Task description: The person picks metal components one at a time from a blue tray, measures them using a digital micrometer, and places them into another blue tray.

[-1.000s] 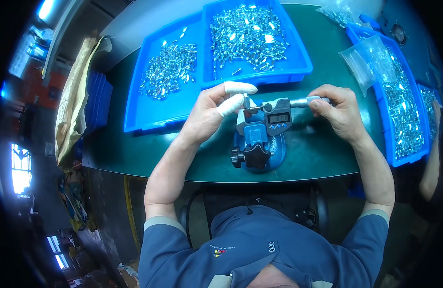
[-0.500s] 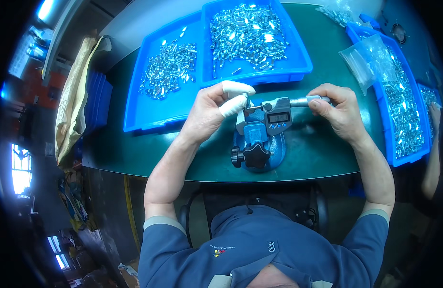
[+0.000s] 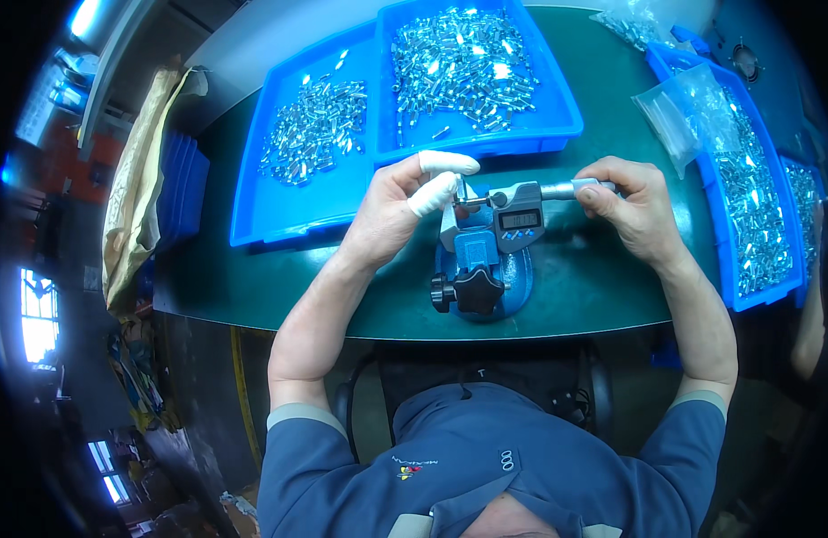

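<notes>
A digital micrometer point(image 3: 520, 213) with a small display is clamped in a blue stand point(image 3: 514, 285) with black knobs, near the table's front edge. My left hand point(image 3: 385, 220), its thumb and forefinger covered in white finger cots, pinches a small shiny metal part point(image 3: 463, 190) at the micrometer's jaws. The fingers partly hide the part, and I cannot tell whether both jaws touch it. On the opposite side my right hand point(image 3: 636, 204) is closed around the micrometer's thimble, thumb and forefinger gripping its end.
Behind my hands, a blue tray point(image 3: 275, 215) and a second blue tray point(image 3: 557, 134) hold many small metal parts. At right stands a long blue tray point(image 3: 732, 269) of parts with plastic bags point(image 3: 692, 117) on it. A co-worker's arm point(image 3: 810, 327) is at the far right.
My left fingers have shifted slightly at the jaws, and the display's reading differs. My right hand stays on the thimble. The co-worker's hand at far right no longer shows clearly over its tray.
</notes>
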The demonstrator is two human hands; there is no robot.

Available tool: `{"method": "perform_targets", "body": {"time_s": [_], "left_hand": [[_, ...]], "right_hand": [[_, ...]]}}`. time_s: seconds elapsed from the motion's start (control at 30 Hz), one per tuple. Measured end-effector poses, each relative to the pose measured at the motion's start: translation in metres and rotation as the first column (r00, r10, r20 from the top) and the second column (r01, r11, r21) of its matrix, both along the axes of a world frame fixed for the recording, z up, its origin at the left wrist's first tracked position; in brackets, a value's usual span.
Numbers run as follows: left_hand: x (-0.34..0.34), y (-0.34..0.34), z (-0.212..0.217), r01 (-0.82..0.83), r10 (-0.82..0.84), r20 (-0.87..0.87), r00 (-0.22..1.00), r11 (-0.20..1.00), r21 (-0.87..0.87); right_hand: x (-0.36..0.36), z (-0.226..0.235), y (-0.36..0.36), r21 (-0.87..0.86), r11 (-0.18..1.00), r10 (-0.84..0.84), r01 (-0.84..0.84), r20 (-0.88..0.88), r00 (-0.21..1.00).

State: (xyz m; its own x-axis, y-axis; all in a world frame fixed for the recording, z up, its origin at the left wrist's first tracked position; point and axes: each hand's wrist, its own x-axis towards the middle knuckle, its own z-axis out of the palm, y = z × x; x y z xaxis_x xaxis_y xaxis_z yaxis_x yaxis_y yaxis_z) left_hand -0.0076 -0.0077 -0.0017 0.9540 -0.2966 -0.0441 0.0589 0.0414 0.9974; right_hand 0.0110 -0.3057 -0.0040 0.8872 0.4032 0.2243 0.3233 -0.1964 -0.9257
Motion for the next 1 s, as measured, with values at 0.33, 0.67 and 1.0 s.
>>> {"method": "perform_targets", "body": {"time_s": [0.33, 0.67, 1.0], "left_hand": [[0.001, 0.001, 0.001, -0.003, 0.001, 0.056, 0.998, 0.999, 0.034], [0.002, 0.002, 0.001, 0.0, -0.003, 0.046, 0.999, 0.997, 0.075], [0.003, 0.001, -0.004, 0.017, -0.016, 0.038, 0.999, 1.0, -0.007]], "right_hand": [[0.0, 0.0, 0.001, -0.024, 1.0, -0.006, 0.009, 0.124, 0.992], [0.0, -0.001, 0.0, -0.004, 1.0, -0.006, 0.006, -0.012, 1.0], [0.001, -0.003, 0.0, 0.009, 1.0, -0.003, 0.003, -0.018, 1.0]]}}
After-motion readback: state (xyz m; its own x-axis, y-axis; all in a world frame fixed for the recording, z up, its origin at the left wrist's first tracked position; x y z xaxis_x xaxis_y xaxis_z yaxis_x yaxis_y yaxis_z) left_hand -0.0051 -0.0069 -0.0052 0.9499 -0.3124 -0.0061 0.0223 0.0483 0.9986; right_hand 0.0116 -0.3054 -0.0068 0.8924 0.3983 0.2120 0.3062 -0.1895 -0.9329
